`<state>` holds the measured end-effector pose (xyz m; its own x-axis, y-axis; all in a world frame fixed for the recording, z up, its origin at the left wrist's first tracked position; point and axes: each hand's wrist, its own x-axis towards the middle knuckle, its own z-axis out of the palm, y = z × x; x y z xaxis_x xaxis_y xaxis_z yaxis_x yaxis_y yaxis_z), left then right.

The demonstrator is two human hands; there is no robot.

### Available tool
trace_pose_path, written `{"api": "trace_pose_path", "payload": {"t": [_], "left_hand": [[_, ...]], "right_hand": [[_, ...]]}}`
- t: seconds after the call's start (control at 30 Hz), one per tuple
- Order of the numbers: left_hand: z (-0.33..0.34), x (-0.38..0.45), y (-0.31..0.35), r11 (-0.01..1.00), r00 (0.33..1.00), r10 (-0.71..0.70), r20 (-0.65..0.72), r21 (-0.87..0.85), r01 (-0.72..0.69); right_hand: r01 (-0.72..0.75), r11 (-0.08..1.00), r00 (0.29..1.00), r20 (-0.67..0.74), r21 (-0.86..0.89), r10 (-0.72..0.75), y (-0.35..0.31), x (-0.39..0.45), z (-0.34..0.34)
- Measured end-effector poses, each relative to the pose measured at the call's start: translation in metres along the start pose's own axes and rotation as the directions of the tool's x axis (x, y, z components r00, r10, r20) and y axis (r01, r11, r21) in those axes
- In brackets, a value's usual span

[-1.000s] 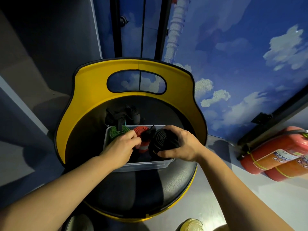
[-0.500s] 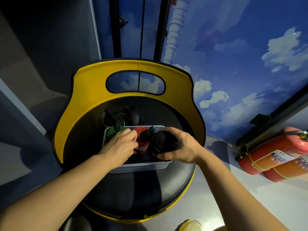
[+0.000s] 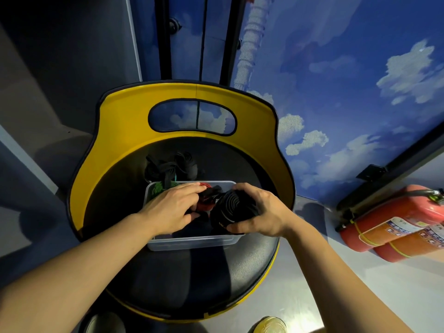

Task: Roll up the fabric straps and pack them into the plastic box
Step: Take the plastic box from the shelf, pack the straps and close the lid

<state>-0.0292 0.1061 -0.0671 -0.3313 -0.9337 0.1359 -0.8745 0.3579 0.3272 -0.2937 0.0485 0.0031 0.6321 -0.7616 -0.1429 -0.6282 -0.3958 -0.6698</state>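
Black chair seat (image 3: 182,272); right hand (image 3: 262,212) gripping black strap roll (image 3: 233,207), left hand (image 3: 170,207) flat.

head view, looking down, close above

Plastic box (image 3: 192,243): clear, rectangular, upright on the black seat.
Black roll (image 3: 234,209): tightly coiled, at the box's right end.
Red roll (image 3: 205,204): inside, middle.
Green roll (image 3: 157,187): far-left corner.
Loose black straps (image 3: 173,168): unrolled, behind the box.

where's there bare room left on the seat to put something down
The black seat is bare on the near side, between the plastic box and the yellow rim. It is crowded behind the box, where loose black straps lie, and inside it, where both hands work; the right hand grips a black roll.
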Motion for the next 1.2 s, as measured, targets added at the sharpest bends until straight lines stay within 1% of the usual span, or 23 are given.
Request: {"api": "trace_pose_path", "payload": {"t": [0.13,0.23,0.33,0.37,0.43,0.57,0.6,0.77,0.97,1.1,1.2], "left_hand": [[0.0,0.0,0.0,1.0,1.0,-0.002,-0.004,0.028,0.002],[0.001,-0.001,0.002,0.999,1.0,-0.004,-0.008,0.044,0.004],[-0.008,0.002,0.006,0.996,0.996,-0.084,0.002,0.026,0.084],[-0.01,0.004,0.007,0.996,0.996,-0.088,-0.008,0.026,0.088],[-0.01,0.006,0.007,0.998,0.999,-0.048,-0.021,0.036,0.048],[-0.007,0.007,0.003,0.982,0.997,0.078,0.019,0.17,-0.08],[-0.007,0.007,0.002,0.977,0.995,0.092,0.03,0.189,-0.096],[-0.005,0.006,-0.001,0.976,0.995,0.094,0.038,0.193,-0.1],[-0.006,0.007,-0.002,0.986,0.995,0.103,0.0,0.135,-0.102],[-0.003,0.009,-0.001,0.988,0.993,0.114,-0.025,0.105,-0.111],[0.0,0.009,-0.004,0.989,0.992,0.121,-0.043,0.093,-0.117]], "right_hand": [[0.018,0.999,1.0,0.012,-0.035,-0.018,-0.001,0.001,-0.002],[0.061,0.997,0.998,0.03,-0.039,-0.06,-0.003,0.003,-0.003],[0.073,0.997,0.996,0.06,-0.024,-0.071,-0.004,0.006,0.0],[0.073,0.997,0.996,0.061,-0.025,-0.071,-0.003,0.007,0.0],[0.076,0.996,0.995,0.074,-0.041,-0.073,-0.004,0.008,-0.001],[0.071,0.991,0.992,0.112,-0.11,-0.059,-0.009,0.012,-0.001],[0.072,0.988,0.991,0.119,-0.134,-0.056,-0.009,0.013,-0.001],[0.075,0.969,0.987,0.155,-0.237,-0.038,-0.014,0.019,0.0],[0.094,0.968,0.981,0.19,-0.232,-0.05,-0.013,0.03,0.007],[0.102,0.974,0.985,0.16,-0.205,-0.069,-0.007,0.037,0.008],[0.162,0.96,0.983,0.12,-0.23,-0.137,-0.009,0.036,0.01]]}}
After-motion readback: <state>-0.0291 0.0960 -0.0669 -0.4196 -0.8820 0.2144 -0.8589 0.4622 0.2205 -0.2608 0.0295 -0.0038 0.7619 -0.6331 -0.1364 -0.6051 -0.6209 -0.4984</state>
